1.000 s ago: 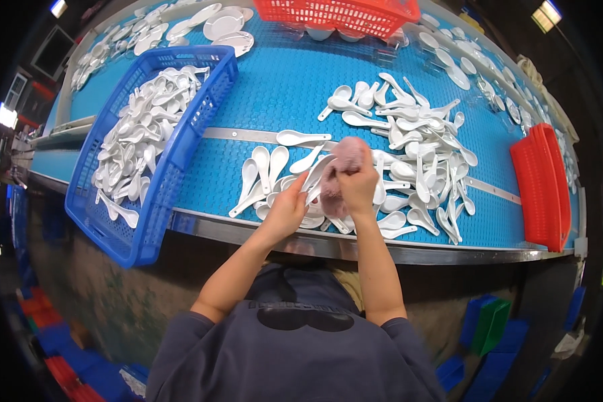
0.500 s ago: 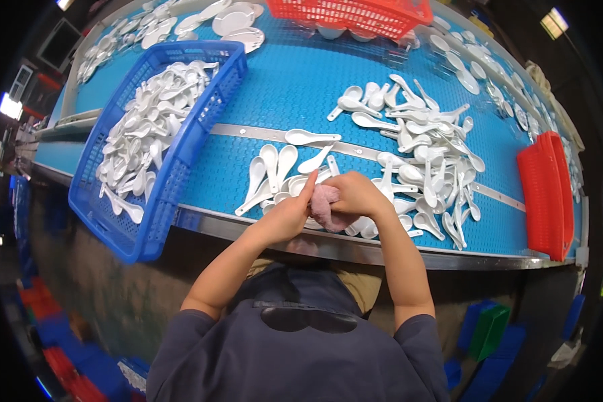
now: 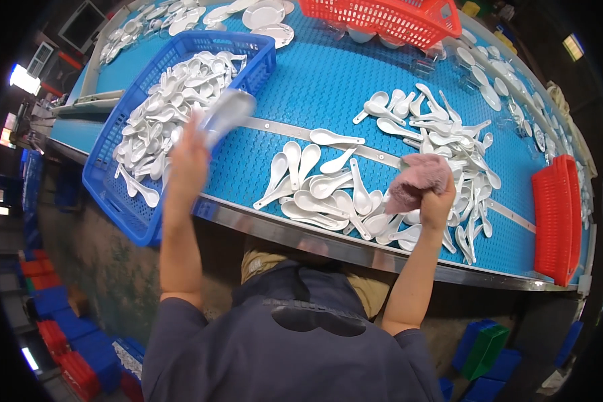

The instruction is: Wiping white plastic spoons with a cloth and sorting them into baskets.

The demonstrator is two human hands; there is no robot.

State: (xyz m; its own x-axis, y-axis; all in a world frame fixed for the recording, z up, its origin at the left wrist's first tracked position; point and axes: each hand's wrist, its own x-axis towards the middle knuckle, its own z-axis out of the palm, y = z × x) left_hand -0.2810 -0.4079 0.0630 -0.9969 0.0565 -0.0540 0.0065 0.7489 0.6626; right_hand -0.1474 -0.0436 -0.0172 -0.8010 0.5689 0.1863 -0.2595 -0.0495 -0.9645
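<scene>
My left hand (image 3: pixel 189 164), smeared by motion, is at the right side of a blue plastic basket (image 3: pixel 155 221) heaped with white soup spoons (image 3: pixel 164 107). A blurred white spoon (image 3: pixel 229 110) sticks out from its fingers, bowl end up and to the right, over the basket's rim. My right hand (image 3: pixel 438 204) is closed around a crumpled pink cloth (image 3: pixel 419 181). Below and left of the cloth, a group of white spoons (image 3: pixel 325 191) lies along the near edge of the blue belt. Behind the right hand spreads a larger pile of spoons (image 3: pixel 442 127).
The blue belt (image 3: pixel 301 80) has a metal strip (image 3: pixel 281 128) across it and a metal front edge (image 3: pixel 281 234). A red basket (image 3: pixel 382 20) stands at the far side, another red basket (image 3: pixel 557 221) at the right. White plates (image 3: pixel 264 13) lie at the far left.
My hands have parted. The left went left and up to the basket with a spoon; the right moved right with the cloth. The view has shifted a little.
</scene>
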